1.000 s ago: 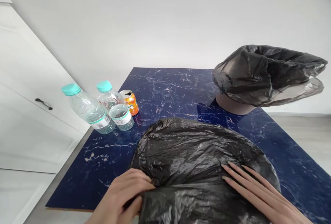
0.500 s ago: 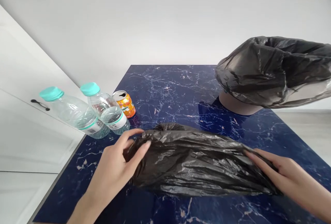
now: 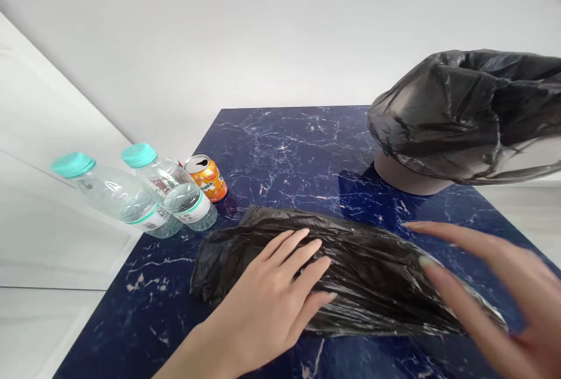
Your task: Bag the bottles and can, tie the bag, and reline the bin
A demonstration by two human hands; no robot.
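Note:
A black plastic bag [image 3: 368,268] lies stretched across the front of the dark blue marble-patterned table [image 3: 280,151]. My left hand [image 3: 280,285] rests flat on the bag's left half, fingers spread. At the bag's right end, my right hand [image 3: 495,285] has thumb and fingers apart with nothing between them; it is partly blurred, and whether it touches the bag I cannot tell. Another black bag [image 3: 464,110] covers the top of a pale bin [image 3: 407,177] at the right.
Two clear plastic bottles with turquoise caps, a nearer bottle [image 3: 114,195] and another bottle [image 3: 175,186], stand at the table's left edge. An orange drink can [image 3: 207,180] is beside them. White cabinet doors [image 3: 39,204] border the left; a white wall [image 3: 280,28] stands behind.
My left hand has let go of the bag's left end and moved right onto its top. My right hand has released the other end and opened. The bag lies flatter.

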